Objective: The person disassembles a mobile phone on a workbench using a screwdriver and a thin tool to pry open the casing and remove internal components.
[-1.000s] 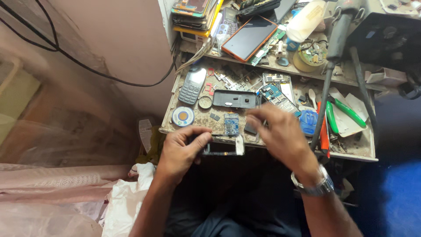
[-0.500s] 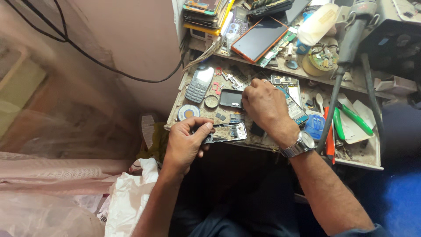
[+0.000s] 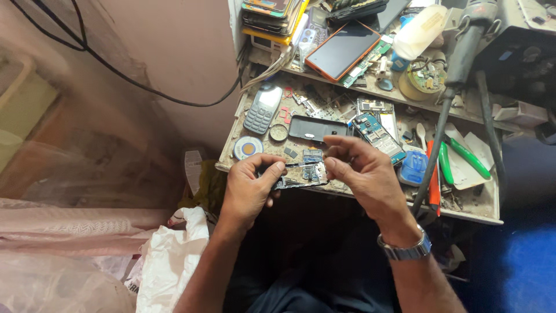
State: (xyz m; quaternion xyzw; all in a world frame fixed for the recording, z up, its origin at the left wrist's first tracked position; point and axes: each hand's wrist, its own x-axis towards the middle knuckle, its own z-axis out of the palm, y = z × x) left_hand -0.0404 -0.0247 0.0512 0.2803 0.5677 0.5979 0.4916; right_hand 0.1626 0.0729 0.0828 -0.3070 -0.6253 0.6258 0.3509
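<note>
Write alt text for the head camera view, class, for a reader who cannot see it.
Two bare hands work on an opened phone at the edge of a cluttered workbench: the left hand steadies it while the right hand holds a thin tool over it. A grey keypad phone and circuit boards lie behind.

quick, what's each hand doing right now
Left hand: closed on the opened phone at the bench edge.
Right hand: pinching a thin tool that points at the phone.

Bare forearms, no sleeves; silver metal link watch (image 3: 405,250) on right wrist; dark trousers (image 3: 313,272).
</note>
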